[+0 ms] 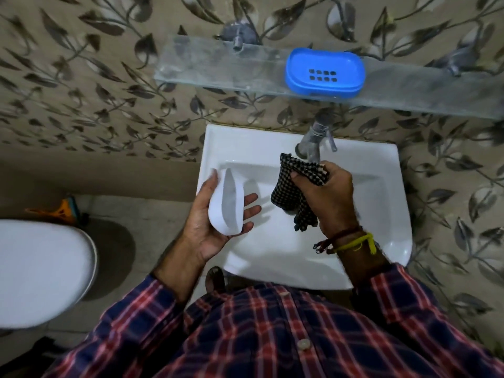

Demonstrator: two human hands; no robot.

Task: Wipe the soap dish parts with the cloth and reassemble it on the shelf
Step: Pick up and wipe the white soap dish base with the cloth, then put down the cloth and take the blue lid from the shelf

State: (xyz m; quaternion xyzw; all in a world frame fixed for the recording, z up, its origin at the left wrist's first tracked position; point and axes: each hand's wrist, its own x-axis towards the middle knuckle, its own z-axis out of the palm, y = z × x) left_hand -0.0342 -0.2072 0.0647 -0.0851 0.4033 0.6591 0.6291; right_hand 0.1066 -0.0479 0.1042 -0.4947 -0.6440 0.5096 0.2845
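A white soap dish part [225, 203], an oblong tray of smooth, plain plastic with rounded ends and a shallow hollow, is held tilted on its side over the left rim of the basin [387, 208]. It is cradled in the left hand [215, 222], palm up, with the thumb laid along its outer wall and the fingers [251, 200] spread almost straight behind it, so the grasp is loose and wide rather than clenched. A checked cloth [293, 192], dark with small pale squares and of soft woven fabric, is gripped in the right hand [326, 197], whose fingers are curled tightly round its bunched upper part while a crumpled end hangs down over the bowl; cloth and white part are near each other but apart. The other soap dish part [325, 72], bright blue glossy plastic, oval-cornered and pierced with two rows of small square drain holes, is seen resting on the frosted glass shelf [207, 69] fixed to the leaf-patterned wall. A metal tap [316, 140] is mounted at the back of the glazed white basin. Coloured threads [351, 241] are worn round the right wrist, and plaid sleeves [152, 304] are visible.
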